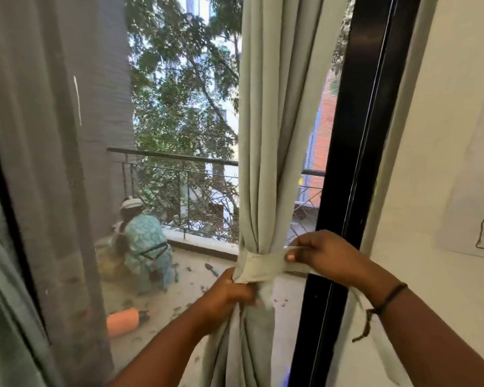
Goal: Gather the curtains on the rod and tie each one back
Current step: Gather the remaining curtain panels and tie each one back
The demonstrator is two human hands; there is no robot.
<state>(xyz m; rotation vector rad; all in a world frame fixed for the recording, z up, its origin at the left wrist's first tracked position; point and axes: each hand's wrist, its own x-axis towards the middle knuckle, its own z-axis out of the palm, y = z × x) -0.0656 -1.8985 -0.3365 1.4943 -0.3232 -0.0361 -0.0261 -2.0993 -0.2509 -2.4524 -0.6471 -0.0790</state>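
A pale green curtain (274, 135) hangs gathered into a narrow bunch just left of the black window frame (355, 152). A matching fabric tieback (263, 268) is wrapped around the bunch at waist height. My left hand (229, 294) grips the curtain folds just below the band. To the right, my right hand (324, 254) pinches the band's free end and holds it out taut. A second curtain (0, 303), darker green, hangs loose at the far left edge.
A grey mesh screen (56, 163) covers the left part of the opening. Behind the glass is a balcony with a railing (179, 160), a crouching person (144, 247) and an orange bottle (123, 321) on the floor. A white wall (444, 275) stands to the right.
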